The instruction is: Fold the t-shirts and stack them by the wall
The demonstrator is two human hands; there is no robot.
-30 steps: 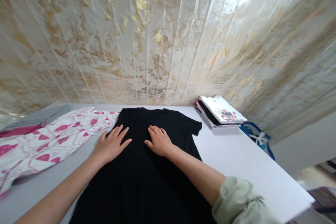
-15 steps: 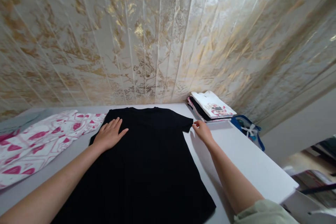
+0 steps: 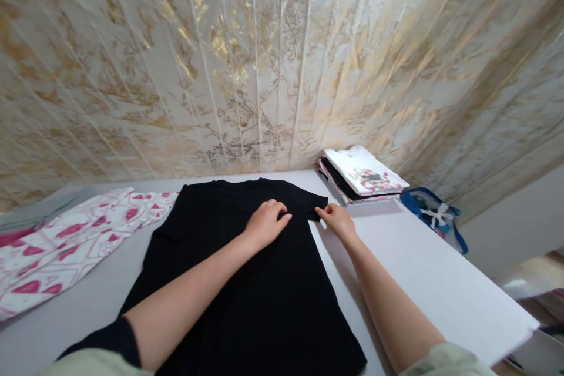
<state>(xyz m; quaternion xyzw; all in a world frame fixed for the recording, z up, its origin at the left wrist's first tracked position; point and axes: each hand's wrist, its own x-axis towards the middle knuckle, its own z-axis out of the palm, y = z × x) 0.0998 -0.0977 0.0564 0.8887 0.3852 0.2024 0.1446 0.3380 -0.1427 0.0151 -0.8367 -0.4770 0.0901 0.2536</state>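
Observation:
A black T-shirt (image 3: 247,282) lies flat on the white table (image 3: 423,282), neck toward the wall. My left hand (image 3: 265,224) rests palm down on the shirt's upper right part, fingers together and pointing at the right sleeve. At the edge of that short sleeve my right hand (image 3: 337,220) pinches the sleeve's tip between its fingertips.
A white and pink patterned garment (image 3: 66,241) lies spread at the left. A stack of folded shirts (image 3: 363,173) sits at the back right by the gold-marbled wall. A blue bag (image 3: 434,217) hangs off the table's right edge.
My left hand has crossed from the shirt's left shoulder to its right side near the sleeve. My right hand stays at the sleeve tip, which it reached half a second before.

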